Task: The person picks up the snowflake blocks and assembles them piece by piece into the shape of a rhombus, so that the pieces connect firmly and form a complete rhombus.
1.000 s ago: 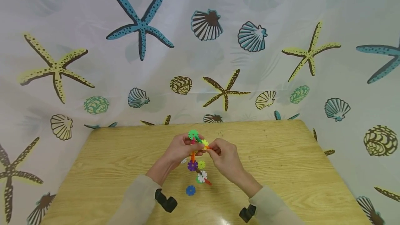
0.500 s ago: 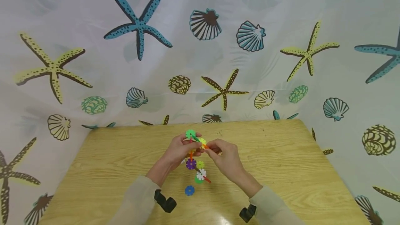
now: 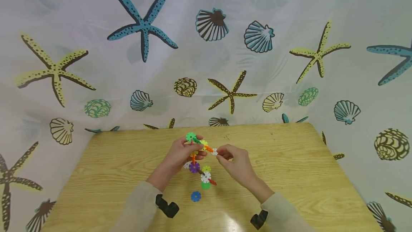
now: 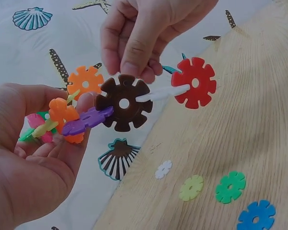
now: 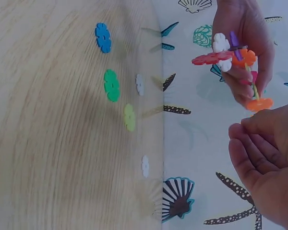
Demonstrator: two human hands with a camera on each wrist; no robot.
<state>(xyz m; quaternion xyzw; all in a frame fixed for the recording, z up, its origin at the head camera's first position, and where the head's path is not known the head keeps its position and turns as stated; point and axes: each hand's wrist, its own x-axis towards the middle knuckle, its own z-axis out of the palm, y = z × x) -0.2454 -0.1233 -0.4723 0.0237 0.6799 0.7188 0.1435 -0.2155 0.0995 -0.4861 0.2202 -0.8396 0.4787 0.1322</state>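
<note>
head view, centre: the left hand (image 3: 180,152) clasps a chain of notched discs (image 3: 191,168); the right hand (image 3: 237,160) pinches a white disc (image 3: 214,150) beside it. left wrist view: the chain crosses the middle, ending in a red disc (image 4: 207,85). right wrist view: a blue disc (image 5: 103,42) lies upper left on the worktop (image 5: 38,143).

A wood-grained table (image 3: 289,174) is supporting five separate notched discs, lying flat: a blue disc (image 5: 103,38), a green disc (image 5: 111,85), a yellow disc (image 5: 129,117) and two white discs (image 5: 145,166).
</note>
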